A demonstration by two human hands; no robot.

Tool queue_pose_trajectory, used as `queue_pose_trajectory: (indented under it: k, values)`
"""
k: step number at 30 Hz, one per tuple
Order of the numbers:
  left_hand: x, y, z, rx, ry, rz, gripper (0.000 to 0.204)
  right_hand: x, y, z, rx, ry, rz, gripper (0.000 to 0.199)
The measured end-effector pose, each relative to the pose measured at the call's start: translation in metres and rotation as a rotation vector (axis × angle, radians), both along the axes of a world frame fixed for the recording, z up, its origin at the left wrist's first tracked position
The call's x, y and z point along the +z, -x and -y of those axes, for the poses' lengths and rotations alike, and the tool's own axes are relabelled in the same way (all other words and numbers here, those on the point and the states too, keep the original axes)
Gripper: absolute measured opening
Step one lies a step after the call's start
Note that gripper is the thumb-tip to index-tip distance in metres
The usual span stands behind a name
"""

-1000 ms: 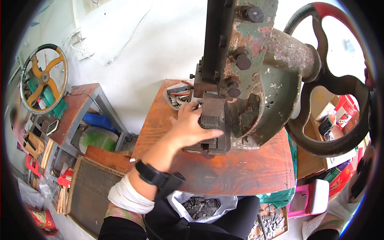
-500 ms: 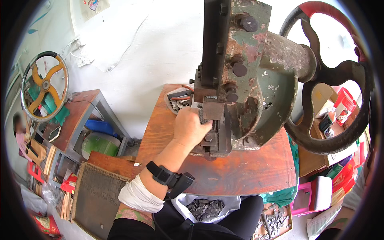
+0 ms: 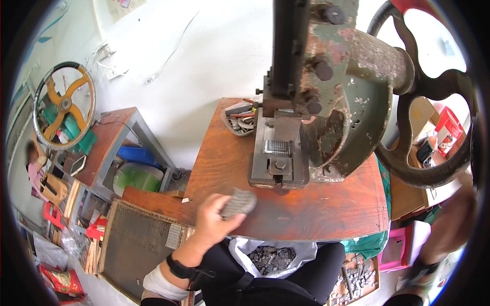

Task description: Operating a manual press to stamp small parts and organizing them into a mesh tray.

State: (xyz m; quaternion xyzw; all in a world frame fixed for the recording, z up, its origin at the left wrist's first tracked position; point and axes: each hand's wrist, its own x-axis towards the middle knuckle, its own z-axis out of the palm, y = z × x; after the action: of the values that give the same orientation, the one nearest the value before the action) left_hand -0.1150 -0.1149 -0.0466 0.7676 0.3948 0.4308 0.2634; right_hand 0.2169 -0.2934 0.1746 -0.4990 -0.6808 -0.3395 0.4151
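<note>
While the old press stands idle, the person's left hand [image 3: 217, 220] sits at the near edge of the wooden table [image 3: 326, 214], fingers curled round a small grey ridged metal piece [image 3: 238, 202] that it holds just above the tabletop, close in front of the press. I judge this piece has been stamped and is on its way off the table, though its detail is too fine for me to be sure.

Below the table edge, between the person's knees, a white bag [image 3: 270, 253] lies open with a heap of dark metal bits in it; it looks like either the stock waiting to be worked or the finished lot, and I cannot tell which.

Further on, the press [image 3: 326, 102] has its bed [image 3: 278, 148] bare apart from a gridded die, with nothing loaded under the ram. So a fresh piece would have to go in before another stroke.

At the far right, the right hand [image 3: 454, 214] is a blur beside the big flywheel [image 3: 434, 127]; I cannot tell whether it grips anything.
</note>
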Motion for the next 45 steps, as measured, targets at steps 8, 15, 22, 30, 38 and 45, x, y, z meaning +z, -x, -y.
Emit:
queue_pose_trajectory:
  k: [8, 15, 22, 30, 38, 45]
  values:
    - [-0.012, -0.038, 0.008, -0.141, -0.251, -0.340, 0.068, -0.223, 0.081, -0.084, 0.355, 0.802, -0.160, 0.083]
    - [-0.005, -0.032, 0.018, -0.116, -0.093, -0.262, 0.084, -0.215, 0.089, -0.104, 0.377, 0.826, -0.153, 0.067]
    - [-0.008, -0.031, 0.019, -0.113, -0.104, -0.207, 0.087, -0.225, 0.089, -0.107, 0.377, 0.842, -0.206, 0.059]
    - [-0.007, -0.033, 0.011, -0.114, -0.058, -0.271, 0.081, -0.226, 0.094, -0.113, 0.315, 0.790, -0.262, 0.062]
    - [-0.011, -0.034, 0.012, -0.114, -0.073, -0.247, 0.074, -0.228, 0.091, -0.094, 0.144, 0.748, -0.295, 0.073]
    - [-0.018, -0.029, 0.012, -0.164, -0.044, -0.160, 0.078, -0.226, 0.114, -0.085, -0.053, 0.909, -0.035, 0.089]
